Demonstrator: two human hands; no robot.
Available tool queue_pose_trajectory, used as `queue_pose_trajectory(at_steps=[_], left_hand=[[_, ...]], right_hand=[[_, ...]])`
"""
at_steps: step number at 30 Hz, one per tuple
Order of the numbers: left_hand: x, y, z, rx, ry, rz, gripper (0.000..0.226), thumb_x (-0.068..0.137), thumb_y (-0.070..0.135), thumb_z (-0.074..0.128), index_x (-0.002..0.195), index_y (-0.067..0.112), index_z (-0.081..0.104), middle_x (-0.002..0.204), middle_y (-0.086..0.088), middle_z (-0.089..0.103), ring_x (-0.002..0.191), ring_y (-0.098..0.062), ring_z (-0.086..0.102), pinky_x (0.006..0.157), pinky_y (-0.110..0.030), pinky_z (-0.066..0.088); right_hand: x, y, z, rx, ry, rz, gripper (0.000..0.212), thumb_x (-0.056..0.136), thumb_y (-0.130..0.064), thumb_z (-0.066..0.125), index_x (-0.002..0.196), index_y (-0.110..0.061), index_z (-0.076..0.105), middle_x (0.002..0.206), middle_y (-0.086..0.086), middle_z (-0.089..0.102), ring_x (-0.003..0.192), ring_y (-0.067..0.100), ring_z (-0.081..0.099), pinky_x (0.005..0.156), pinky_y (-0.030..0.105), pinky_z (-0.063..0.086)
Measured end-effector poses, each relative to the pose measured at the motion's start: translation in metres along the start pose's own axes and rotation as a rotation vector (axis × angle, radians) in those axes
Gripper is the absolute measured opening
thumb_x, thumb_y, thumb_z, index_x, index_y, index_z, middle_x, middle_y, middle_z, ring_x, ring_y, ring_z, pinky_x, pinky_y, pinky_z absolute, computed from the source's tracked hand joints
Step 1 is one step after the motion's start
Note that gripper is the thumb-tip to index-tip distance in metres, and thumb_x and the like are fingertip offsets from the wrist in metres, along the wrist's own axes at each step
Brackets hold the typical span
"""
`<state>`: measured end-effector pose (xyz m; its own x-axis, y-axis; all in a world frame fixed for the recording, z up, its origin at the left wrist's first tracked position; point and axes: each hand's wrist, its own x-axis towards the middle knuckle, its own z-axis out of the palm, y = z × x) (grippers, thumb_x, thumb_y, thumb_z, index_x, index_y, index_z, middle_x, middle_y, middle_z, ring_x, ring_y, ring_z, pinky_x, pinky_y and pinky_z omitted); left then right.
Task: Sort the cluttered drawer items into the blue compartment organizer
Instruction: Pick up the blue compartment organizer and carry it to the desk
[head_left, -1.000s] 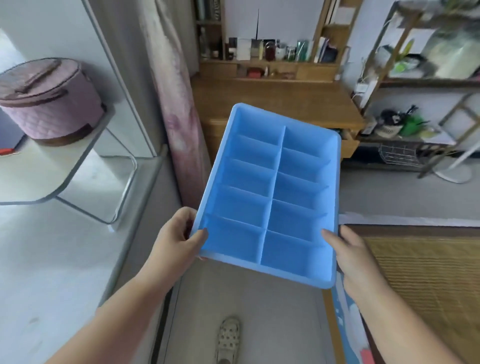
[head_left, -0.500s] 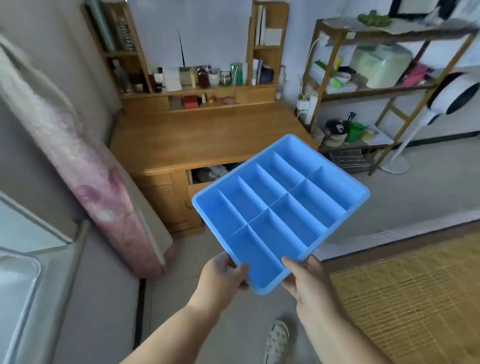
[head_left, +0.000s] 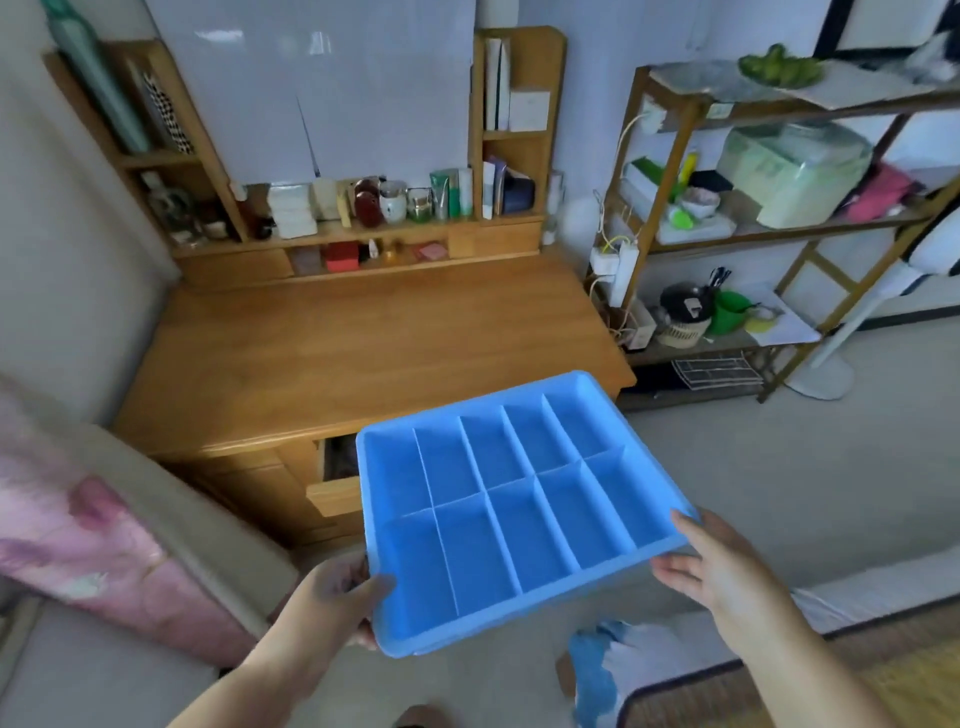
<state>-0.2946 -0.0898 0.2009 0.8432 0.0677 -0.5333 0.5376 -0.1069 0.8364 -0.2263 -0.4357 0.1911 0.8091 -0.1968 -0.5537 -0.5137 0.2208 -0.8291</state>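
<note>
Two hands holding blue organizer (head_left: 519, 509), left fingers (head_left: 358, 636) underneath, drawer (head_left: 337, 467) half hidden

The organizer (head_left: 511, 506) is held in the air in front of the desk (head_left: 363, 358), above the floor, its compartments facing up. The left hand (head_left: 332, 597) grips its near left corner; the right hand (head_left: 722, 566) is at its near right corner. A drawer (head_left: 337, 475) stands open in the desk front, partly hidden behind the organizer. A hutch (head_left: 363, 208) sits on the desk at the back. A rack (head_left: 779, 208) stands right of the desk. A mat (head_left: 831, 691) lies at near right.
</note>
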Motion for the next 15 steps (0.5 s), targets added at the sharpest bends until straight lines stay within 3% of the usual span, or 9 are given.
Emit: queue_pose_trajectory(at_steps=[3,7,8,11,15], left_hand=[[0.056,0.030,-0.007,0.069,0.056,0.064,0.010,0.092,0.001,0.056,0.090,-0.008,0.060,0.062,-0.009,0.062,0.053,-0.019,0.059,0.047,-0.029,0.049],[0.156,0.080,-0.017,0.109,0.153,0.168,0.007,0.090,0.001,0.060,0.083,0.001,0.057,0.057,0.002,0.062,0.051,-0.011,0.062,0.046,-0.023,0.051],[0.184,0.092,-0.018,0.102,0.132,0.173,0.002,0.090,0.000,0.059,0.089,0.002,0.059,0.066,0.001,0.068,0.058,-0.013,0.066,0.051,-0.025,0.053],[0.257,0.121,-0.015,0.087,0.079,0.158,0.019,0.091,-0.003,0.056,0.108,0.006,0.057,0.102,-0.011,0.070,0.090,-0.027,0.068,0.078,-0.044,0.055],[0.331,0.143,-0.002,0.078,0.048,0.121,0.021,0.096,0.009,0.052,0.115,0.018,0.053,0.106,0.005,0.067,0.085,-0.005,0.068,0.060,-0.017,0.053]], right_hand=[[0.045,-0.026,0.021,-0.084,-0.033,-0.016,0.015,0.094,-0.009,0.054,0.093,-0.021,0.063,0.075,-0.002,0.072,0.068,0.020,0.065,0.061,0.028,0.056],[0.115,-0.065,0.055,-0.032,0.011,-0.044,0.017,0.095,-0.011,0.053,0.094,-0.024,0.063,0.079,-0.003,0.073,0.076,0.019,0.068,0.074,0.032,0.053],[0.134,-0.073,0.064,-0.015,0.021,-0.046,0.016,0.096,-0.012,0.051,0.094,-0.024,0.062,0.080,-0.002,0.073,0.075,0.018,0.067,0.073,0.031,0.052],[0.190,-0.096,0.085,0.034,0.090,-0.023,0.015,0.099,-0.010,0.044,0.093,-0.019,0.054,0.088,0.008,0.065,0.072,0.021,0.063,0.073,0.031,0.052],[0.263,-0.127,0.091,0.044,0.160,0.005,0.015,0.095,-0.001,0.044,0.107,-0.004,0.052,0.088,0.016,0.058,0.078,0.019,0.059,0.079,0.027,0.057]])
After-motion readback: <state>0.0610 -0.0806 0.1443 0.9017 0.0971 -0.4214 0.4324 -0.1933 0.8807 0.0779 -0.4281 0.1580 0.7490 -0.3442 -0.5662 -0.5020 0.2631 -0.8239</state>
